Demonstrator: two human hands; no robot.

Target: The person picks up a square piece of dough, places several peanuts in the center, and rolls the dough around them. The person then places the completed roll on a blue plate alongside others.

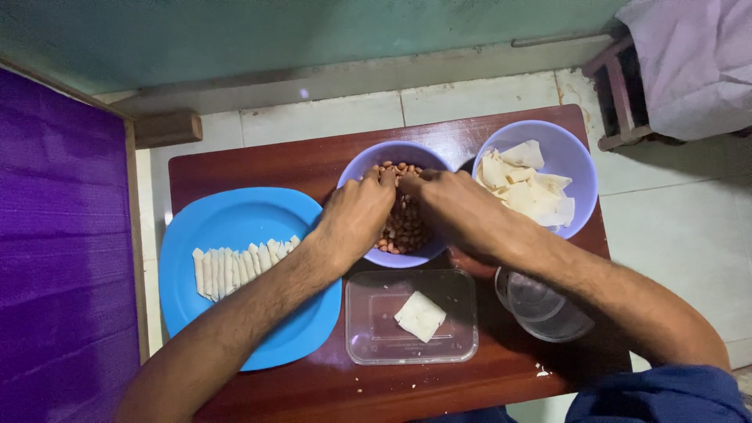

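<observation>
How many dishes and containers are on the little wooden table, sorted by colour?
Purple bowls: 2, one with peanuts, one with white wrappers
Blue plates: 1
Clear containers: 2, a rectangular tub and a round cup
Total: 5

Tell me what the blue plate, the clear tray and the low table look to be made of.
Blue plate: likely plastic, going by its even colour and dull sheen. Clear tray: thin see-through plastic with moulded ridges; the table shows through it. Low table: probably wood, reddish-brown with a polished finish that reflects light, though it may be a laminate.
</observation>
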